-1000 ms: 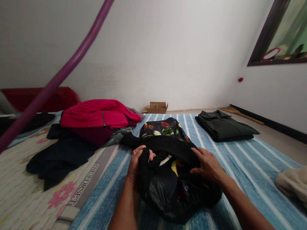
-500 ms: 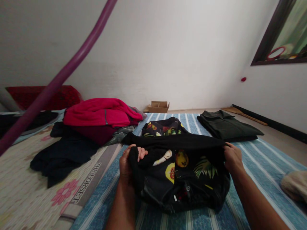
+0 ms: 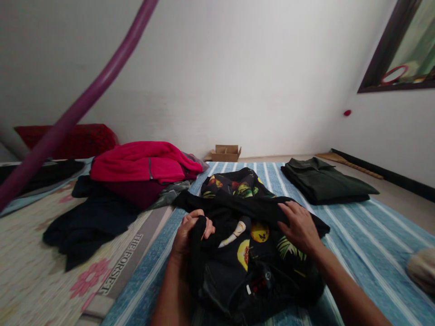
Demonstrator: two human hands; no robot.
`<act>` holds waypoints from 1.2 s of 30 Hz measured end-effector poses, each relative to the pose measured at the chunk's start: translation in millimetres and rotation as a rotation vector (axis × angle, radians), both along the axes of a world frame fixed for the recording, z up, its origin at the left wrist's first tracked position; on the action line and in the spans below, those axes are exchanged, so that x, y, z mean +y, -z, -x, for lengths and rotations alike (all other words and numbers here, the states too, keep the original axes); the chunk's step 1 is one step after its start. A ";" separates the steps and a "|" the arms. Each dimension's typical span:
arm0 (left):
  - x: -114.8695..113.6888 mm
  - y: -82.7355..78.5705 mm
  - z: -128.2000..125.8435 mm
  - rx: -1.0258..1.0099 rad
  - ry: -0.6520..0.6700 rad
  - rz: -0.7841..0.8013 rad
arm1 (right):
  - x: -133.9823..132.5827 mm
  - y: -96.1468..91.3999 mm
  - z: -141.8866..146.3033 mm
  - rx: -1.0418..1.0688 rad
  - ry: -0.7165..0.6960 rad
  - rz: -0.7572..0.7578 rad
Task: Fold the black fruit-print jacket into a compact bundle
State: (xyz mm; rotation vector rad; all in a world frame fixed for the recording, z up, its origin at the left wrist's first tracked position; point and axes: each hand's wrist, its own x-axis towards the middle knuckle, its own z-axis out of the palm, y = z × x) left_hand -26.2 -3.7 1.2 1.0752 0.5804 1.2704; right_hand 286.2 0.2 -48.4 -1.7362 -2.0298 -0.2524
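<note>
The left hand [image 3: 188, 232] pinches the edge of a black, fruit-printed fabric garment [image 3: 231, 267]; the right hand [image 3: 302, 227] lies spread on it

The black, fruit-printed garment [image 3: 231, 262] lies rumpled, its plain strip [image 3: 251, 204] crossing toward the sheet's [image 3: 374, 253] left edge.

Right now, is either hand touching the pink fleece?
No, the pink fleece lies off to the left, clear of left hand and right hand.
</note>
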 end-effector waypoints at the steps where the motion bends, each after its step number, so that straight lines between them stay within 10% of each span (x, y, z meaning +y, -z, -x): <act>1: 0.4 0.3 0.1 0.039 0.006 0.002 | 3.4 1.4 12.1 -0.011 -0.045 0.038; 7: 6.0 7.6 5.2 0.187 0.022 0.020 | 30.2 12.8 41.2 0.253 -0.046 0.207; 17: 17.2 14.6 15.0 0.344 0.068 0.071 | 41.9 -0.3 -61.7 0.635 0.515 0.036; 24: 23.0 16.6 5.6 0.864 -0.303 0.103 | 18.9 13.8 -89.4 0.672 0.638 0.034; 31: 36.8 33.6 0.2 1.304 -0.551 0.102 | -9.3 11.4 -62.4 0.274 0.583 0.010; 36: 34.5 25.5 6.6 1.251 -0.651 0.177 | -26.1 10.6 -21.8 0.129 0.209 -0.243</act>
